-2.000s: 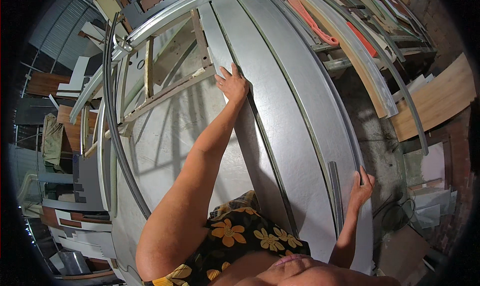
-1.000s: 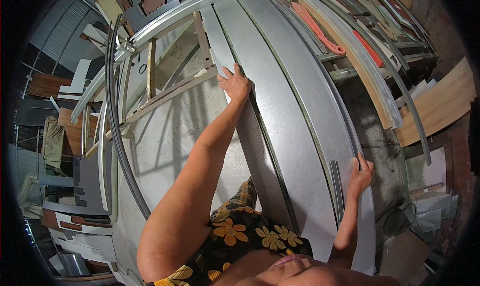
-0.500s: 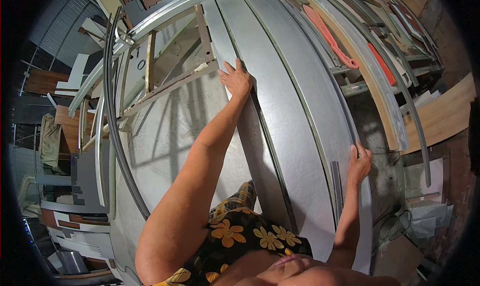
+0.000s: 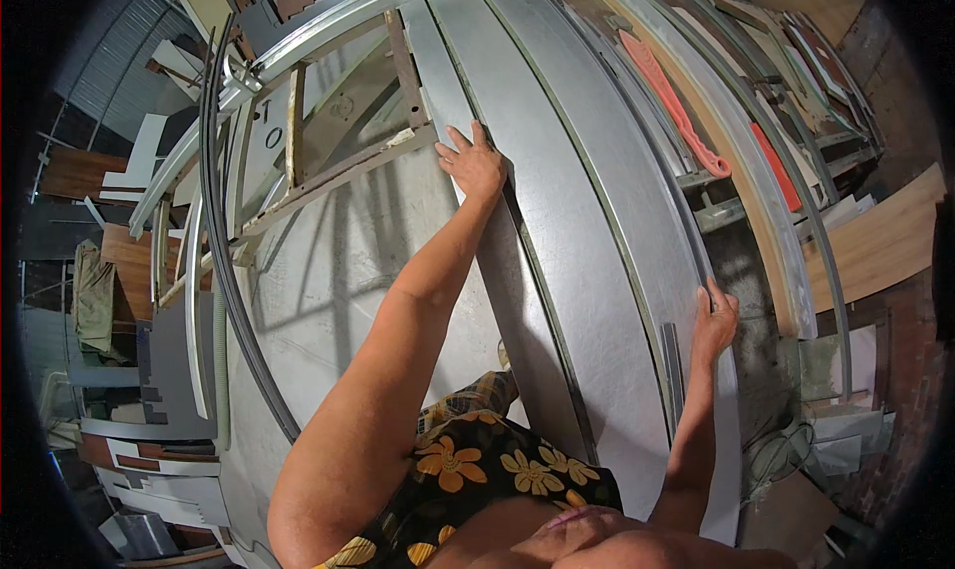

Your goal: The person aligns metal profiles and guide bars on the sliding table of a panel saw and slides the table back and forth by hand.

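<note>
A long silver panel [image 4: 567, 171] with dark lengthwise grooves lies in front of me, running from the far end to beside my body. My left hand [image 4: 474, 163] rests on its left edge with the fingers spread, near the corner of a worn metal frame [image 4: 338, 179]. On the right edge of the panel, my right hand [image 4: 714, 320] is closed round the rim, its fingertips partly hidden. A short grey strip [image 4: 672, 375] lies on the panel just left of my right forearm.
To the right, a salmon-coloured tool [image 4: 676, 106] with a hooked handle lies by long metal and wooden profiles [image 4: 786, 261]. Long dark strips [image 4: 221, 231] lean at the left. Stacked boards [image 4: 149, 470] line the left side. Tangled wire [image 4: 781, 455] sits on the floor at right.
The view has shifted slightly, so the surroundings sit a little differently. Both hands keep their places on the panel's edges. More of a foot shows beside the panel.
</note>
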`<state>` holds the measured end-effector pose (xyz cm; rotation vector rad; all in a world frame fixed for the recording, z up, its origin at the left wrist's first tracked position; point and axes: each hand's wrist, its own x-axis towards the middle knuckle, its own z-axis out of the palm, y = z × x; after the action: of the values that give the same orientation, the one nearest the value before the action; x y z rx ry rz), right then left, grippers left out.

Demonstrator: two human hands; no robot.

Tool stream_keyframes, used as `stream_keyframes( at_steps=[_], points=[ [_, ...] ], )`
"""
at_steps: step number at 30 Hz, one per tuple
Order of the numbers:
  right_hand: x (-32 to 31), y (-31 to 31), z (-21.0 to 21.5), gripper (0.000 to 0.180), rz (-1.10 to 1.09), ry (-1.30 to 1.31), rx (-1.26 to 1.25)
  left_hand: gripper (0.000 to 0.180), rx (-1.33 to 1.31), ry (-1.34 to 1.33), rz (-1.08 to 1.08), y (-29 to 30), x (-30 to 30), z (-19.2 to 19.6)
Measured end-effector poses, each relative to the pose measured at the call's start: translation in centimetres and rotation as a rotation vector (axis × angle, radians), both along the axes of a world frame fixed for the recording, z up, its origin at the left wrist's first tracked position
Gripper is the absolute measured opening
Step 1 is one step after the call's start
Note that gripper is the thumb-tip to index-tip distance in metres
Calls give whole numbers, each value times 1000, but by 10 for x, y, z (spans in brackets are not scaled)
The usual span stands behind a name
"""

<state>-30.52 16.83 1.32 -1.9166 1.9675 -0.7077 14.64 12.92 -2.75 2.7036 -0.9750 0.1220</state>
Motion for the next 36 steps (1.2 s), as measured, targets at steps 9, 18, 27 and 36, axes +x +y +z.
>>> stream_keyframes(
  at_steps=[9, 18, 27, 36],
  points=[
    [22, -14, -6, 31, 12, 25, -46, 54, -41, 4, 14, -12, 23, -6],
    [51, -38, -9, 30, 11, 58, -67, 46, -54, -35, 32, -26, 40, -6],
    [103, -70, -9, 28, 27, 152, -55, 54, -58, 40, 47, -30, 56, -7],
    [172, -125, -17, 28, 23, 204, -70, 57, -76, 54, 16, -26, 60, 4]
  ],
)
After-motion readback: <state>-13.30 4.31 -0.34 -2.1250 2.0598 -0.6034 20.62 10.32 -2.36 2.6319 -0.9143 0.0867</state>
